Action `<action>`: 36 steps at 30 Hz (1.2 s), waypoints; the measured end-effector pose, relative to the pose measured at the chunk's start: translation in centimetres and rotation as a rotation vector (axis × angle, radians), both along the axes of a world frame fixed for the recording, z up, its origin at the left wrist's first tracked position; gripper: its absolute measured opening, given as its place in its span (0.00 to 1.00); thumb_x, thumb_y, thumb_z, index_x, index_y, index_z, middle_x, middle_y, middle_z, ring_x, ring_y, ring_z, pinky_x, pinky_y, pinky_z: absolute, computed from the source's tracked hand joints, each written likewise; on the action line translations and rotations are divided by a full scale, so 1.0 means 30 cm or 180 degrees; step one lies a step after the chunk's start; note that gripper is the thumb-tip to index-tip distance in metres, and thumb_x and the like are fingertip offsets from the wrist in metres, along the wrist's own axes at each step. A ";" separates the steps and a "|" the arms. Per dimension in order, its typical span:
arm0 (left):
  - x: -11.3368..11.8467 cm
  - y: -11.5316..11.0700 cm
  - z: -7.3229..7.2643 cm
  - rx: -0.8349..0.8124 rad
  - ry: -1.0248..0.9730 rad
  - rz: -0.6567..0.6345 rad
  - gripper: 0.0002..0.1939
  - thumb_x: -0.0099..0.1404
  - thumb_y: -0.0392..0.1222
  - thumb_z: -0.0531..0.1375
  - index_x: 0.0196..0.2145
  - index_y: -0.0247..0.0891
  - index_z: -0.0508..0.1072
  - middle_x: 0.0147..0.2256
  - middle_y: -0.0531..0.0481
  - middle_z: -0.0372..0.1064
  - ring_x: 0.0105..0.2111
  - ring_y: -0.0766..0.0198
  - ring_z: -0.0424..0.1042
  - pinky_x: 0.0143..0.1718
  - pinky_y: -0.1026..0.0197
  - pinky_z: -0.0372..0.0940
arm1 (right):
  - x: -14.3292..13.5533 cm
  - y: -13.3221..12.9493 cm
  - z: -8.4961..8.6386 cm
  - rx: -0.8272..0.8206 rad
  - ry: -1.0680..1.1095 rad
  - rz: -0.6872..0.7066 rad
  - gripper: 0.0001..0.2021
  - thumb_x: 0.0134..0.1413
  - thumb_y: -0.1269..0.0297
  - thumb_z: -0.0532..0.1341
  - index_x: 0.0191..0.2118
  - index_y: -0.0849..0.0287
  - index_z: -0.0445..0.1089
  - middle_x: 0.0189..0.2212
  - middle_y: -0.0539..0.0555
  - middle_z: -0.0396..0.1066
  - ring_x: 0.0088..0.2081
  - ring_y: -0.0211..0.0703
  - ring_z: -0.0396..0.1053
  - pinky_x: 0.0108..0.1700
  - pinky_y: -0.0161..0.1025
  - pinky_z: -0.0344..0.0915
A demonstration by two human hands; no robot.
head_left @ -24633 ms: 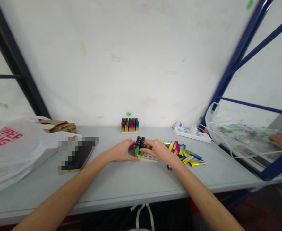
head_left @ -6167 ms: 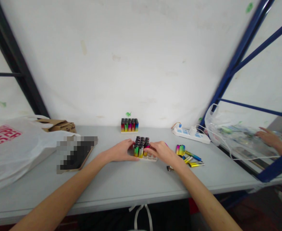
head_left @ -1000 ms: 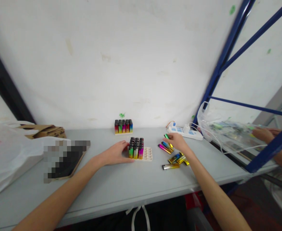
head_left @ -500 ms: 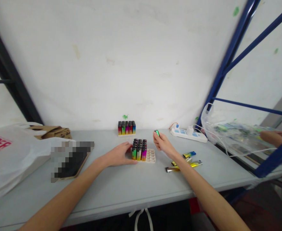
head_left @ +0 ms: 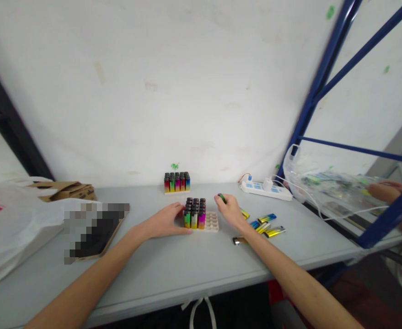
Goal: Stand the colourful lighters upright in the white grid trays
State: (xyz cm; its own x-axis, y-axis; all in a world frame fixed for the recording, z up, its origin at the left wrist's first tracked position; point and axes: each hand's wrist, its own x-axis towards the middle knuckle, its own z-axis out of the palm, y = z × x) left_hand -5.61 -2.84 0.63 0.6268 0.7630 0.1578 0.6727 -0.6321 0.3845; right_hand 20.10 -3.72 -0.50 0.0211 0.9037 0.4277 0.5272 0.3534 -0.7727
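Upright lighters point(head_left: 194, 214) with black tops stand in rows in the left part of a pale tray point(head_left: 213, 227); the right part shows bare round slots. Around the tray's left end is my left hand point(head_left: 168, 219), thumb along the front and fingers at the back, gripping it. My right hand point(head_left: 230, 210) is closed on a green lighter point(head_left: 222, 198), held above and just right of the bare slots. Several loose lighters point(head_left: 263, 227), yellow and blue, lie on the table beneath and beside my right forearm, which partly hides some.
A second full tray of lighters point(head_left: 176, 183) stands by the wall. A white power strip point(head_left: 266, 190) with cables lies at the back right. To the left are a phone-like dark device point(head_left: 99, 233), a plastic bag point(head_left: 22, 228) and cardboard point(head_left: 67, 190). Another person's hand point(head_left: 388, 192) shows beyond the blue frame point(head_left: 310, 114).
My right hand has dipped slightly and turned the lighter, whose dark end now shows. More loose lighters show around my forearm. The whole view has shifted a little; my left hand stays on the tray.
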 end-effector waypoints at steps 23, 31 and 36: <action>-0.019 -0.002 0.034 -0.0278 -0.0050 -0.0166 0.33 0.54 0.66 0.65 0.46 0.37 0.74 0.45 0.43 0.73 0.45 0.48 0.72 0.48 0.53 0.66 | 0.040 0.026 -0.014 0.0350 -0.0758 0.0640 0.19 0.69 0.49 0.49 0.34 0.57 0.64 0.31 0.52 0.68 0.33 0.41 0.65 0.38 0.37 0.61; -0.023 0.012 0.015 -0.0337 -0.0176 -0.0157 0.34 0.52 0.67 0.66 0.46 0.37 0.74 0.45 0.42 0.74 0.44 0.47 0.73 0.48 0.52 0.66 | 0.040 0.002 0.005 0.0220 -0.1324 0.0595 0.22 0.70 0.49 0.50 0.31 0.58 0.67 0.25 0.51 0.72 0.27 0.41 0.65 0.32 0.36 0.55; -0.020 0.006 0.020 -0.0384 -0.0194 -0.0153 0.34 0.51 0.66 0.66 0.47 0.37 0.74 0.44 0.43 0.74 0.44 0.48 0.73 0.46 0.53 0.67 | 0.066 0.021 -0.018 0.0283 -0.1694 0.0960 0.21 0.70 0.48 0.51 0.32 0.59 0.68 0.28 0.54 0.73 0.30 0.42 0.67 0.35 0.37 0.59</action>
